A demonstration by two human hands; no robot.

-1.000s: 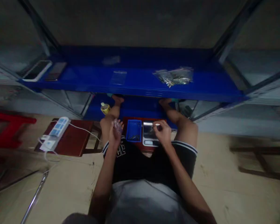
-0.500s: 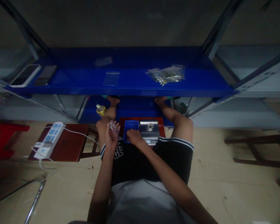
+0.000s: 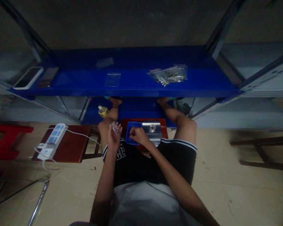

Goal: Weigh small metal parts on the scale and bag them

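Best done with the left hand (image 3: 113,135) clasping the clear bag (image 3: 115,128) upright, mouth open, just left of the blue tray (image 3: 132,129) on the red stool (image 3: 144,121), while the right hand (image 3: 138,135), fingers pinched over the tray beside the scale (image 3: 152,129), lifts few screws at once.
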